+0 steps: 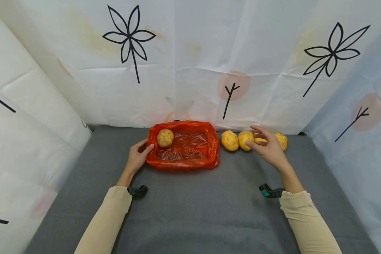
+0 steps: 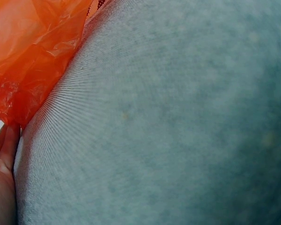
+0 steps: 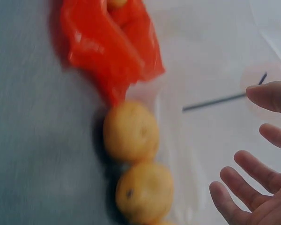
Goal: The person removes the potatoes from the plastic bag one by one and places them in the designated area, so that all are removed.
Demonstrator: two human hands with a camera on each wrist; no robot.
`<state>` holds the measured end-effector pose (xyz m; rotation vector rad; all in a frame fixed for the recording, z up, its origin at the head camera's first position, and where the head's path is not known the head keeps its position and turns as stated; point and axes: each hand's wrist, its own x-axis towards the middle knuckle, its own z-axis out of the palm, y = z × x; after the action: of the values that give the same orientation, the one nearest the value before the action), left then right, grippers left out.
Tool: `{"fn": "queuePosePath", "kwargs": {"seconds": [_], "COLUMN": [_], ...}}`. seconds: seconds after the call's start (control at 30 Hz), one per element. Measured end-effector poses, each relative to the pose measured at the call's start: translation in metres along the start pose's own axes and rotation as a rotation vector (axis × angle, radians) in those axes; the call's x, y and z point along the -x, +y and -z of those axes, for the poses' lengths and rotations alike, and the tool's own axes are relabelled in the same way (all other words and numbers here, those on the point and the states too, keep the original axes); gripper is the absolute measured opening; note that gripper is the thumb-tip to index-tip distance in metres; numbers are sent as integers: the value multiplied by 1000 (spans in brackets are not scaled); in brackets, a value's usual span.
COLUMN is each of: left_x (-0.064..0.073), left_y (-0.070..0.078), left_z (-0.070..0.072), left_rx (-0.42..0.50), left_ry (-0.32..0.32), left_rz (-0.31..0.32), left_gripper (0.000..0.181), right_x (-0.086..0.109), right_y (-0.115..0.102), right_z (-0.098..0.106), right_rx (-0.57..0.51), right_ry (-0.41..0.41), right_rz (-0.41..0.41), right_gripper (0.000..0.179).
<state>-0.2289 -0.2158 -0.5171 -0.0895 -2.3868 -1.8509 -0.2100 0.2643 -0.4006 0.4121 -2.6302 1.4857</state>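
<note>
A red plastic bag (image 1: 190,164), spread into an open box shape, stands toward the back of the table. One potato (image 1: 165,138) lies inside it at the left. My left hand (image 1: 137,157) grips the bag's left rim, thumb over the edge and fingers against the outer side; the left wrist view shows the fingers (image 2: 8,145) beside the crumpled plastic. To the right of the bag, several potatoes (image 1: 230,140) sit in a row. Over the right part of that row hovers my right hand (image 1: 271,150), fingers spread and holding nothing, partly hiding a potato.
Grey cloth covers the table (image 1: 197,208). A white sheet (image 1: 190,81) with printed flowers and trees hangs right behind the bag and potatoes, and similar sheets close off both sides. Each wrist wears a dark band (image 1: 271,191).
</note>
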Motion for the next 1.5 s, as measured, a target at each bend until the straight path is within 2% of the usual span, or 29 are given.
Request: {"fn": "queuePosePath", "kwargs": {"seconds": [0.5,0.57,1.03,1.23,1.5], "left_x": [0,1,1,1,0], "left_y": [1,1,2,2,0], "left_z": [1,0,0,2,1], "left_rx": [-18,-12,-11,-10,5], "left_ry": [0,1,-2,-1,-2], "left_rz": [17,17,17,15,3], "left_gripper": [57,56,56,55,53], "right_x": [-23,-23,-52,-64,-84], "right_y": [-38,-50,-64,-69,-69], "right_z": [-53,-60,-118,-146,-175], "right_rx": [-155,-173,-245,-261,-276], "right_ry": [-88,-105,-209,-240,-289], "right_rz": [95,100,134,89,-14], "right_gripper": [62,62,62,61,60]}}
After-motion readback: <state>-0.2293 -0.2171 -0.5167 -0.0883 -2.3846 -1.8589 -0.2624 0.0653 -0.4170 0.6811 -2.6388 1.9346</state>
